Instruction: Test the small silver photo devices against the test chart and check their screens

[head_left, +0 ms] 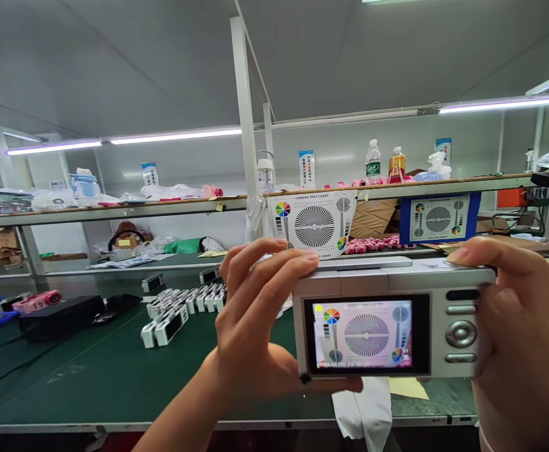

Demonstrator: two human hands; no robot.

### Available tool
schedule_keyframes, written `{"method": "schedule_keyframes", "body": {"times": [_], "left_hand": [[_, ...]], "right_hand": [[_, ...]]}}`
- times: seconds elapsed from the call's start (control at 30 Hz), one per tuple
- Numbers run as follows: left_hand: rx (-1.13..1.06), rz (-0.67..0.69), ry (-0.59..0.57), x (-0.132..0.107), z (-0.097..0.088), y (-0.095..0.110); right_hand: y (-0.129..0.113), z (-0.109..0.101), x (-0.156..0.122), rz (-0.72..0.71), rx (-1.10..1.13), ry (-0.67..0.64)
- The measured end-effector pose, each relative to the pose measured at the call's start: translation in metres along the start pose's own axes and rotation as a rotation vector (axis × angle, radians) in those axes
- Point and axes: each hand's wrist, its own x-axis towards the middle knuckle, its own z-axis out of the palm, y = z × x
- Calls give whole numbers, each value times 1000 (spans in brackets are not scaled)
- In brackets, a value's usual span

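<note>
A silver compact digital camera [368, 282] is held up in front of me, its back screen facing me. My left hand [255, 320] grips its left end, thumb underneath and fingers at the top edge. The right end sits in my right hand [519, 314], with the index finger on the top by the shutter button. On the lit screen [363, 336] appears the wheel pattern of a test chart. Beyond the camera, the white camera test chart [314, 220] hangs below the shelf, its lower part hidden by my fingers and the camera.
Several silver cameras [173, 323] stand in rows on the green bench [114, 389]. A black box [62, 317] and a pink camera [39, 301] are at left. A blue-framed chart [406, 220] stands behind at right. Bottles [373, 163] stand on the shelf [184, 206]. White cloth [363, 414] drapes over the bench edge.
</note>
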Motion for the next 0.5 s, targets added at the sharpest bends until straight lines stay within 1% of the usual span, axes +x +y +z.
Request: {"method": "schedule_keyframes", "body": {"times": [0.07, 0.2, 0.37, 0.43, 0.5], "left_hand": [[0, -2, -1, 0, 0, 0], [-14, 5, 5, -1, 1, -1], [-10, -7, 1, -2, 2, 1], [-20, -15, -13, -4, 4, 0], [-28, -36, -39, -6, 6, -2]], "right_hand": [[1, 0, 0, 13, 5, 4], [-1, 1, 4, 12, 42, -33], [-6, 2, 7, -6, -45, -17], [-4, 2, 6, -5, -42, -34], [2, 2, 3, 30, -43, -61]]}}
